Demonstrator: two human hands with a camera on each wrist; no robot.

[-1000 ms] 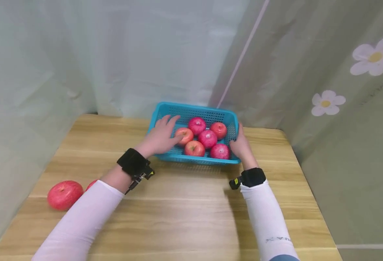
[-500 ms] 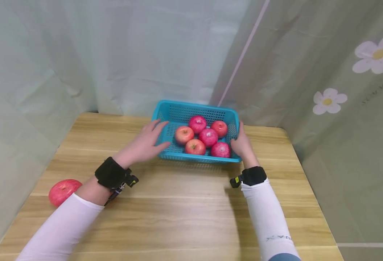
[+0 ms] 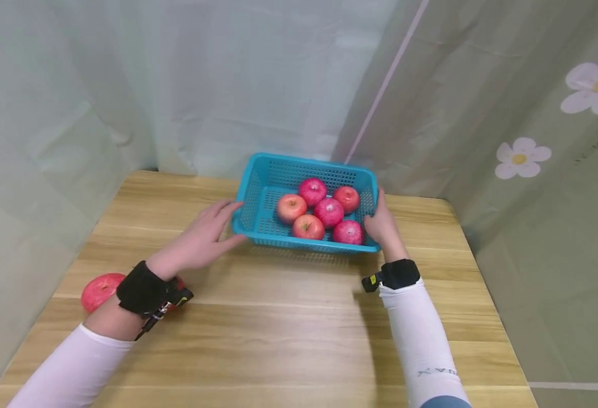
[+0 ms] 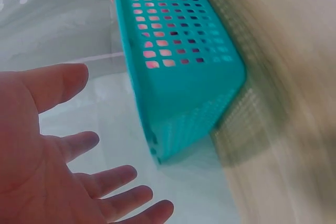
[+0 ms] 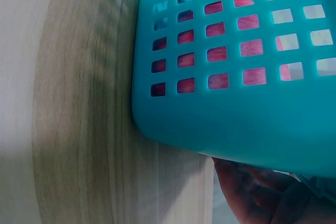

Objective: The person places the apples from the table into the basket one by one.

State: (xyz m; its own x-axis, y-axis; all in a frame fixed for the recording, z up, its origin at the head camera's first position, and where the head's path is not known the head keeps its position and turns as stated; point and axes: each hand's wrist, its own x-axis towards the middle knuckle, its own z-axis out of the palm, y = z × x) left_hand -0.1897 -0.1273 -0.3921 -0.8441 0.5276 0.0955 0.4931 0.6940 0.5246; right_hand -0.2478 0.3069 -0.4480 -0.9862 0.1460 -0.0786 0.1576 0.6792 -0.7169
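A blue plastic basket [image 3: 309,245] with slotted sides stands at the back of the wooden table, holding several red apples [image 3: 329,212] grouped toward its right part. My right hand [image 3: 382,224] grips the basket's right end, thumb over the rim on the inside. In the right wrist view, the fingers [image 5: 252,187] show below the basket's end. My left hand [image 3: 197,238] is beside the left end, fingers spread and nothing in it. The left wrist view shows its palm [image 4: 26,156] apart from the basket's corner [image 4: 178,114].
A large red apple [image 3: 100,290] lies on the table [image 3: 278,340] at the left, partly behind my left wrist. A bit of another red apple shows past the black wrist strap [image 3: 143,289]. Pale curtains [image 3: 258,85] hang right behind the table's back edge.
My left hand has drawn back leftward from over the apples, out of the basket to beside its left end. The right hand keeps its grip on the other end.
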